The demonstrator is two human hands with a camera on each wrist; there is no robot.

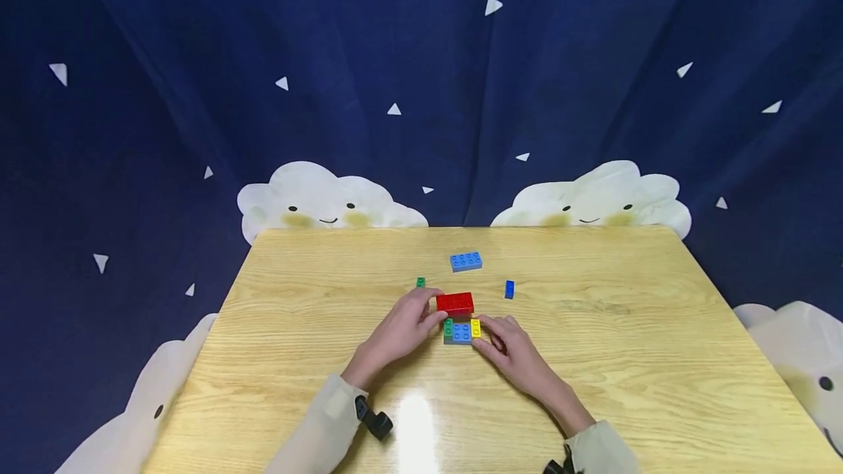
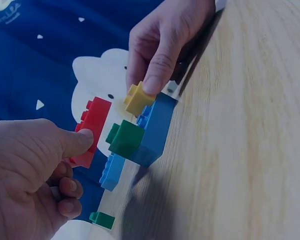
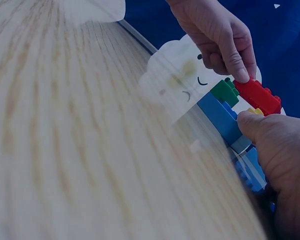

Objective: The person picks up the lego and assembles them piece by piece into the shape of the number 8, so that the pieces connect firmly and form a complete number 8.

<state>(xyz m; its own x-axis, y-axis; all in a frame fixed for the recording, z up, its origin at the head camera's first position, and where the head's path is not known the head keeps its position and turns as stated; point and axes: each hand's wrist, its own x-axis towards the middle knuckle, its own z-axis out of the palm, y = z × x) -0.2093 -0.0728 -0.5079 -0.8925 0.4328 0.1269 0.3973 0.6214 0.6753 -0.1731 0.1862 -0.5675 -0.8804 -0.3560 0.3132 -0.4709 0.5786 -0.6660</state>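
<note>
Right now the left hand [image 1: 403, 328] pinches a red brick [image 1: 455, 303] by its left end, thumb and fingers curled round it, and holds it just beyond and slightly above the blue base [image 1: 459, 333] that sits on the bench [image 1: 626, 357] between the two hands. Seen from the head view, the red brick's long axis runs left to right, in line with the base below it; the wrist views show it raised off the bench, level with the studs rather than seated. On the base sit a green brick [image 1: 448, 327] at the left-hand end and a yellow brick [image 1: 476, 327] at the right-hand end. The right hand [image 1: 512, 351] grips the base's right end, its thumb pressing on the yellow brick, its fingers curled against the side. So the left hand is the one nearer the red brick, and the base lies just on the near side of it, toward the person. Both forearms come in low over the bench, angled toward each other. Farther from the hands lie a light blue brick [image 1: 465, 261], a small blue piece [image 1: 509, 289] and a small green piece [image 1: 420, 281].
</note>
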